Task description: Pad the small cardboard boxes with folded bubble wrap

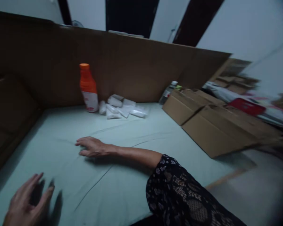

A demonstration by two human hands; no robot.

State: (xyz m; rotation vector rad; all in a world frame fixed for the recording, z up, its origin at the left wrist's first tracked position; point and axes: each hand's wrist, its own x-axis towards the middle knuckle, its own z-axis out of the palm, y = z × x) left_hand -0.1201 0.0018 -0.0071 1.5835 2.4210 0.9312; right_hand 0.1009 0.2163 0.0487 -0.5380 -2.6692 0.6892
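My right hand (91,147) is stretched out over the pale green sheet (122,179), palm down, its fingers apart and nothing in it. Down in the lower left corner is my left hand (25,199), slightly blurred, with thumb and fingers spread and no object between them. Both hands are close to the sheet; whether they touch it I cannot tell. Beyond the right hand stands an orange bottle (88,86) with a white label, upright. Beside it lies a small heap of white packets (119,108).
A tall cardboard panel (136,69) runs along the back, and another cardboard piece (9,110) stands at the left. Cardboard boxes (217,125) lie at the right edge. Behind them leans a clear bottle (168,92). A red item (246,106) rests among clutter farther right.
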